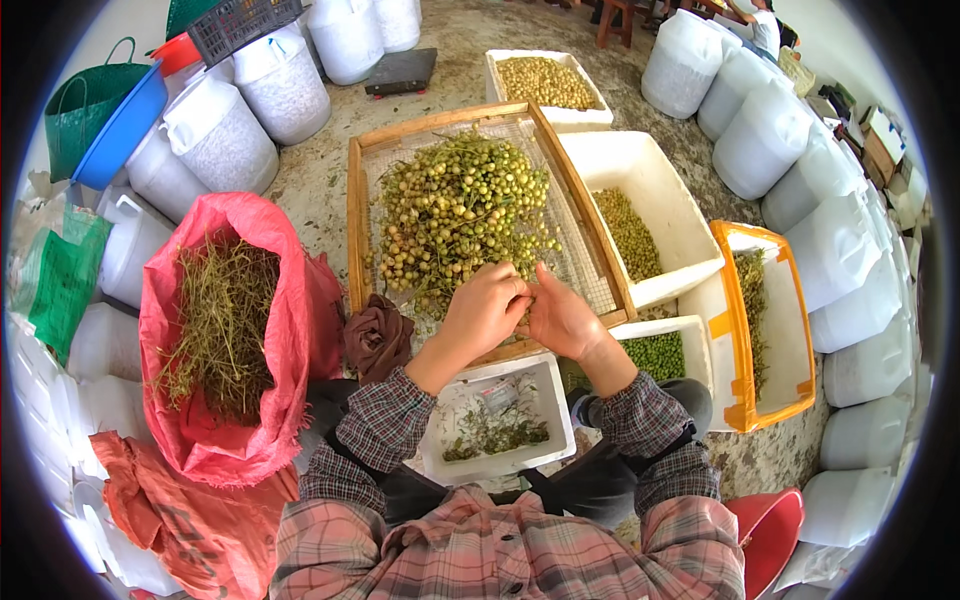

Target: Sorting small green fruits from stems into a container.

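Observation:
Both hands meet over the near edge of a wood-framed mesh screen [583, 210]. A heap of round yellow-green berries on thin stems [465, 210] lies on the mesh just beyond them. My left hand [484, 307] has its fingers bent inward, their tips against the right hand's fingers. My right hand [566, 315] is turned partly palm-in, thumb raised and other fingers curled. Whatever sits between the fingertips is too small and hidden to make out. Under the wrists, a white foam box [562, 431] holds stem and leaf scraps [502, 431].
To the left stands a pink woven sack [169, 300] of dry stems [225, 330], beside a brown cloth [379, 337]. Right are foam boxes with loose berries [626, 232], green berries [656, 355] and orange tape [806, 330]. White plastic drums [757, 142] line both sides. A person [763, 34] sits far back.

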Demonstrator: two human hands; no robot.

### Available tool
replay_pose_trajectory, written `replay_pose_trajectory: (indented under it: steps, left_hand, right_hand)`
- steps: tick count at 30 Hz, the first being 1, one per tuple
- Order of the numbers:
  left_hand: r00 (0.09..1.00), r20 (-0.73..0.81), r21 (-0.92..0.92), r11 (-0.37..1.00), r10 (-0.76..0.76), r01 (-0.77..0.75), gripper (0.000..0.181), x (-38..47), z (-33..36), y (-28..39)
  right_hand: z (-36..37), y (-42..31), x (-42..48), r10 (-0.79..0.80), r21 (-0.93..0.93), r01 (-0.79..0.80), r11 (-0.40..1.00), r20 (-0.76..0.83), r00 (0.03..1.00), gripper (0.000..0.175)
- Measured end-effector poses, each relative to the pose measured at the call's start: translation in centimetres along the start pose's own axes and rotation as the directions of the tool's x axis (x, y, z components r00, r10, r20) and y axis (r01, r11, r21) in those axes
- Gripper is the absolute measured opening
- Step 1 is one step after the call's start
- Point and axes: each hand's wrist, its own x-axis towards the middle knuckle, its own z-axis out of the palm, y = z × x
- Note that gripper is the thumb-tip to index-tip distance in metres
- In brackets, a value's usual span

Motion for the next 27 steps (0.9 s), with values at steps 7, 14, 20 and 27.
replay_pose_trajectory:
  steps: [7,14,20,27]
  left_hand:
    - [0.990,0.080,-0.064,0.991,-0.112,0.118,0.009,0.2,0.2,-0.7]
    - [0.977,-0.046,-0.368,0.913,-0.210,0.179,0.014,0.0,0.8,-2.5]
    - [0.935,0.210,-0.281,0.899,-0.284,0.336,0.014,-1.1,-2.4,-3.0]
    - [0.858,0.448,0.088,0.967,-0.251,0.238,0.016,-2.8,-1.4,-3.9]
  right_hand:
    - [-0.7,0.6,0.8,0.060,-0.083,-0.060,0.995,0.001,0.998,0.043]
    - [-2.5,0.0,0.8,0.119,-0.070,-0.120,0.990,-0.016,0.993,0.025]
    - [-3.1,-4.0,0.7,-0.090,-0.174,0.074,0.982,-0.091,0.992,0.010]
    - [-12.4,-12.9,0.9,-0.753,-0.860,-0.467,-0.207,-0.165,0.637,0.063]
